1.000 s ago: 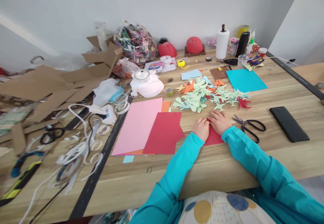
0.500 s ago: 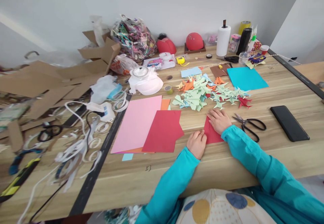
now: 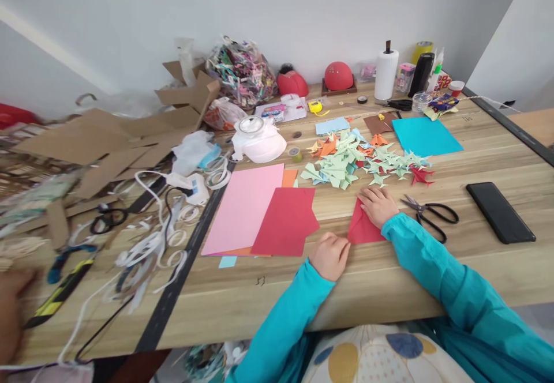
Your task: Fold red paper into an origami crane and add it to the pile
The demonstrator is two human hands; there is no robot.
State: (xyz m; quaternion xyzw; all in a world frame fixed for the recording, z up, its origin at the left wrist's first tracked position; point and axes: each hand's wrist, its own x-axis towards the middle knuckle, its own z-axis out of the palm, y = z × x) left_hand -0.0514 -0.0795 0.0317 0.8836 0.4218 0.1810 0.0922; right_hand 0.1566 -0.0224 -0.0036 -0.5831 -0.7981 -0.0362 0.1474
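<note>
A folded piece of red paper (image 3: pixel 358 226) lies on the wooden table in front of me. My right hand (image 3: pixel 379 207) holds it down, fingers bent over its upper part and palm covering its right side. Beside the paper's lower left corner rests my left hand (image 3: pixel 329 256), its fingers curled together with nothing visible in them. Right of my right hand are black-handled scissors (image 3: pixel 428 213), blades parted. Red sheets (image 3: pixel 283 221) and a pink sheet (image 3: pixel 246 207) are stacked to the left. Folded paper pieces (image 3: pixel 344 161), mostly pale green, are heaped beyond my hands.
A black phone (image 3: pixel 501 212) lies at the right; blue paper (image 3: pixel 426 136) is farther back. Cables (image 3: pixel 142 250), a utility knife (image 3: pixel 60 293) and cardboard (image 3: pixel 95 141) clutter the left side. Another person's hand (image 3: pixel 12 308) shows blurred at the left edge.
My left hand has drawn slightly left off the red paper's edge, while my right hand stays on it. The view has turned a little left, bringing another person's hand into sight.
</note>
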